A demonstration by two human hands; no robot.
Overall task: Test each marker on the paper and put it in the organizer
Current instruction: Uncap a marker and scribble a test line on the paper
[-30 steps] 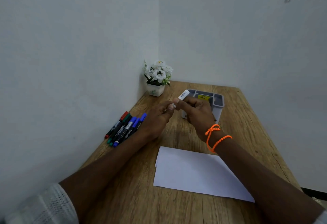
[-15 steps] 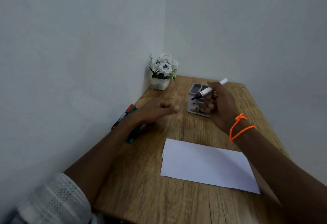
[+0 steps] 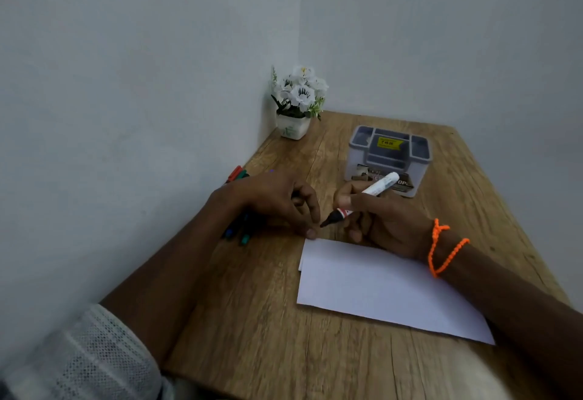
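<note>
My right hand (image 3: 388,226) grips an uncapped white marker (image 3: 380,185) with a red band. Its black tip points down and left, just above the far left corner of the white paper (image 3: 378,292). My left hand (image 3: 274,200) rests with curled fingers, one fingertip touching the table at that same paper corner. No cap shows in it, and the curled fingers hide the palm. The grey organizer (image 3: 422,159) stands behind my right hand, with its compartments showing no markers. Several more markers (image 3: 237,174) lie by the left wall, mostly hidden under my left wrist.
A small white pot of white flowers (image 3: 296,99) stands in the far corner of the wooden table (image 3: 252,320). Walls close off the table's left and far sides. An orange cord bracelet (image 3: 441,251) circles my right wrist.
The marker's cap has come off. My right hand has lowered the marker from above the organizer to the paper's far corner, and my left hand has moved right to that corner.
</note>
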